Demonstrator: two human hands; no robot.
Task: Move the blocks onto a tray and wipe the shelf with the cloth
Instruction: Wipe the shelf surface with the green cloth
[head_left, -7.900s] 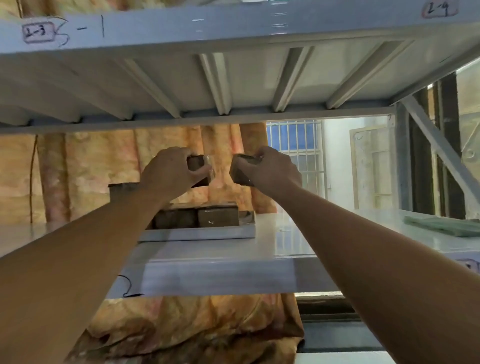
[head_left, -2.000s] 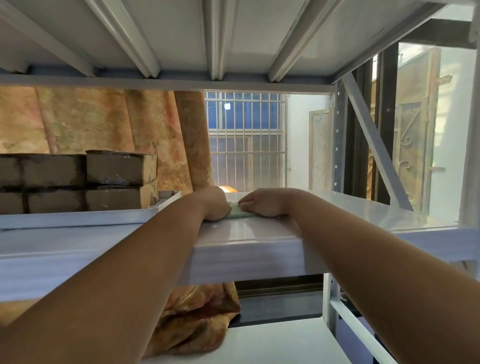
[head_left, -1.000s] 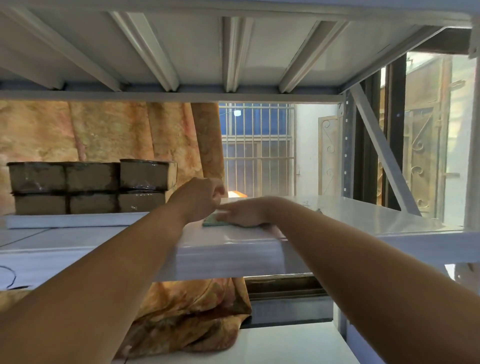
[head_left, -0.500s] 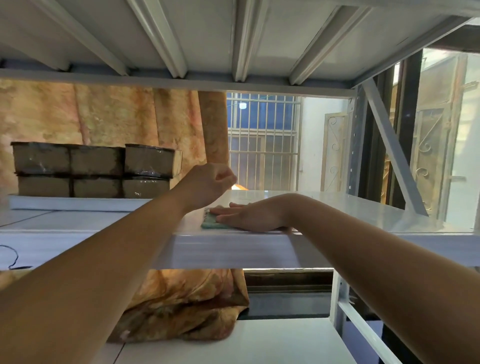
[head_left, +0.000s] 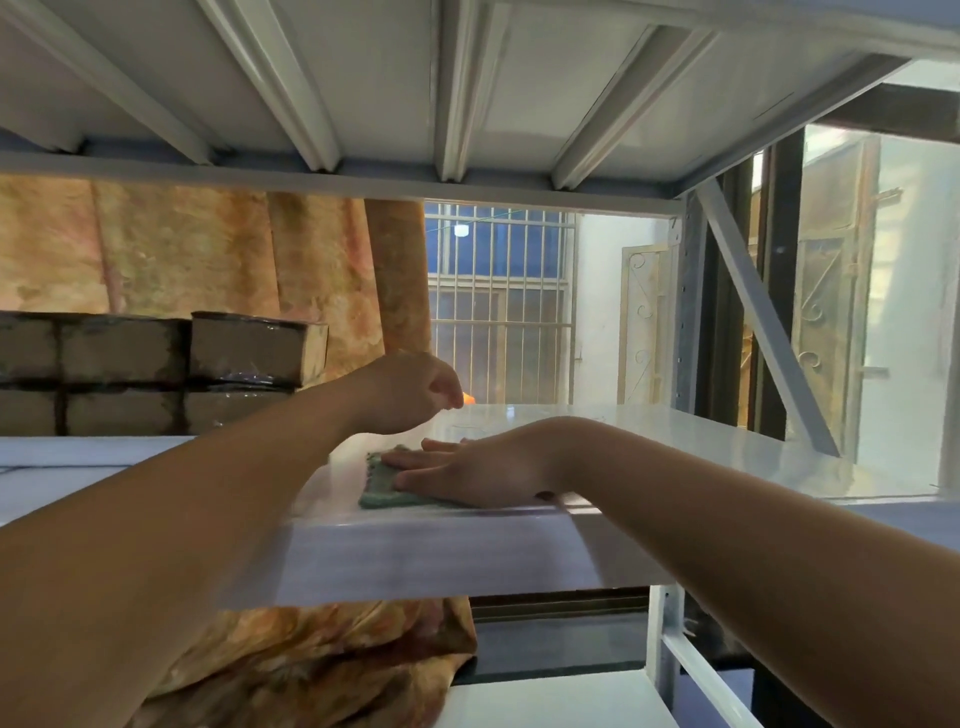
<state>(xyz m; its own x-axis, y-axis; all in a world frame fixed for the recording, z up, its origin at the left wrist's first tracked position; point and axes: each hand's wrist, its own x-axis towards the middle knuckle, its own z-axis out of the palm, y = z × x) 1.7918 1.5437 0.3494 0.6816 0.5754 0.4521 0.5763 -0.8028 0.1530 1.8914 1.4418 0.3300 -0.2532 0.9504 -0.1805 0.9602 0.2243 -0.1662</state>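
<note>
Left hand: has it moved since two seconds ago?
Yes. The left hand has risen off the shelf and hangs above it; the right hand presses the cloth flat.

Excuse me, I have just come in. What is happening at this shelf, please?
A person is wiping the white shelf. The right hand lies flat, fingers straight, pressing a green cloth onto the shelf near its front edge. The left hand hovers just above the shelf, loosely curled and holding nothing. The brown blocks are stacked in two layers on a white tray at the left.
</note>
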